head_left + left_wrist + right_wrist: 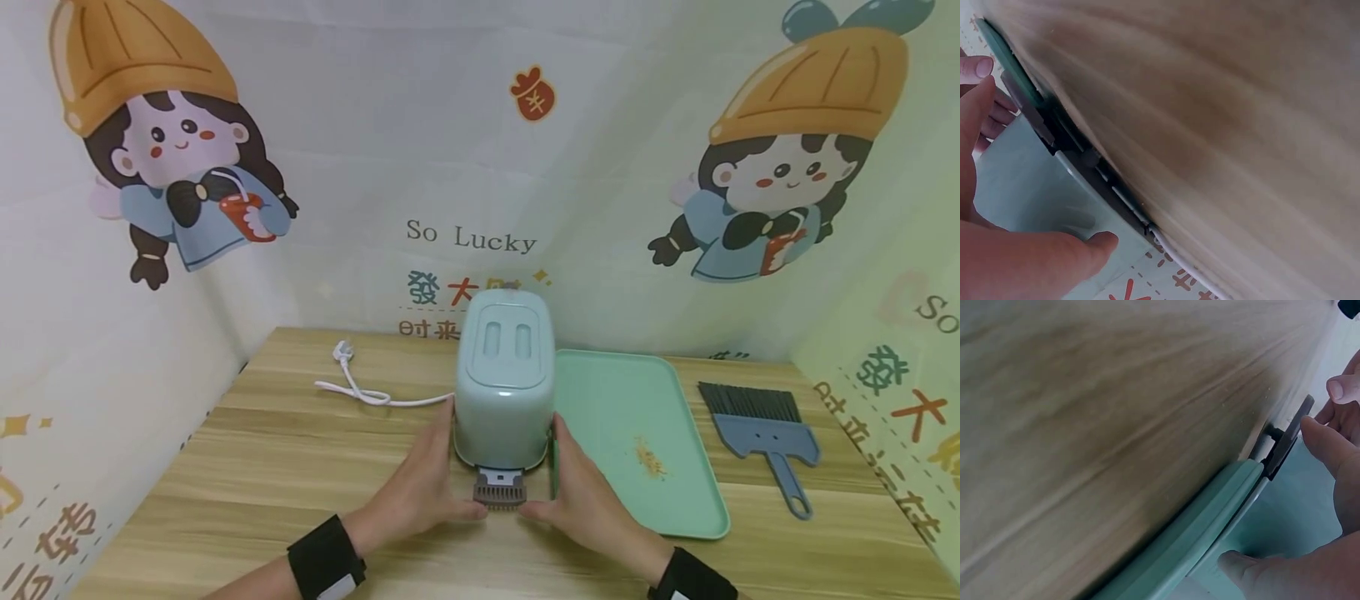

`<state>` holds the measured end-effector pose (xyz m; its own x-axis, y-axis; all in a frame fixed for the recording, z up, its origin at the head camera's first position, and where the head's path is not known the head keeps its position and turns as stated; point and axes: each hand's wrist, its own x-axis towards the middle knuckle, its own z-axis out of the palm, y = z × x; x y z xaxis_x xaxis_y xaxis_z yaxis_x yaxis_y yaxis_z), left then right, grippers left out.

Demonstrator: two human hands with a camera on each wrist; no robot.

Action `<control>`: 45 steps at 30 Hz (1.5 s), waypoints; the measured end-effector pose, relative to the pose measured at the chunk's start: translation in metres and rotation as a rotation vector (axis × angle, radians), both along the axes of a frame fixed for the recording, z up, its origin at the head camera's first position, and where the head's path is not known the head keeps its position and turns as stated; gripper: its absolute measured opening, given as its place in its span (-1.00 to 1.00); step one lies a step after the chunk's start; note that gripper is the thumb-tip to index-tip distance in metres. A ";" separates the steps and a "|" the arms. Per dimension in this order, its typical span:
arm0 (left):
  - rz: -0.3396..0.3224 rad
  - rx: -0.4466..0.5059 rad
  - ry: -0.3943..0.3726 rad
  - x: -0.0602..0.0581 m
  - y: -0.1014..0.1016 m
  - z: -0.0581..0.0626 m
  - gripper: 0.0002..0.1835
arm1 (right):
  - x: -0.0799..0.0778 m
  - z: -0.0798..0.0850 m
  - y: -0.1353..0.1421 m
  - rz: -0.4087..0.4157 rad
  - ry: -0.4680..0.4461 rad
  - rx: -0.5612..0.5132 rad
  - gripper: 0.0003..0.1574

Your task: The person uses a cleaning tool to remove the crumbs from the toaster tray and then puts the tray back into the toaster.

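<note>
Green tray [675,517] with crumbs [649,458] just right of centre; blue hand brush [761,425] beside it on wooden table [262,467]; cartoon-printed backdrop [420,150] behind.

Light wooden table [247,467] with pale grain, boxed in on three sides by cloth backdrop [375,150]. Printed on the white-to-pale-green fabric: cartoon girl in orange hat [176,137] at left, a matching one [780,158] at right, red lucky pouch [532,93] high in the middle, "So Lucky" lettering [471,237] below, Chinese characters along the lower edges. Soft, even lighting throughout.
</note>
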<state>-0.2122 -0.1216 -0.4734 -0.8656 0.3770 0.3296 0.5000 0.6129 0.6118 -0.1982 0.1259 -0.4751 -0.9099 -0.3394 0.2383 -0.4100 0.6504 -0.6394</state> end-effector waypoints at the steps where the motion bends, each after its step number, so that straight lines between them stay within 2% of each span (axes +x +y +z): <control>1: 0.001 -0.003 0.006 0.000 0.000 -0.001 0.63 | 0.000 -0.001 -0.001 -0.002 0.007 0.005 0.60; 8: 0.014 -0.012 0.020 0.001 0.003 -0.003 0.61 | -0.001 -0.003 -0.005 -0.027 0.050 0.017 0.58; 17: 0.054 -0.056 0.016 0.002 0.003 -0.003 0.57 | -0.003 -0.004 -0.008 -0.038 0.043 0.016 0.60; 23: 0.073 -0.099 0.042 0.001 0.001 -0.001 0.50 | -0.006 -0.003 -0.009 -0.030 0.064 -0.010 0.58; 34: 0.065 -0.119 0.102 -0.005 0.002 0.005 0.43 | -0.013 -0.004 -0.010 -0.030 0.113 -0.085 0.53; 45: 0.094 -0.153 0.142 -0.009 0.005 0.005 0.30 | -0.016 -0.007 -0.012 -0.057 0.144 -0.079 0.54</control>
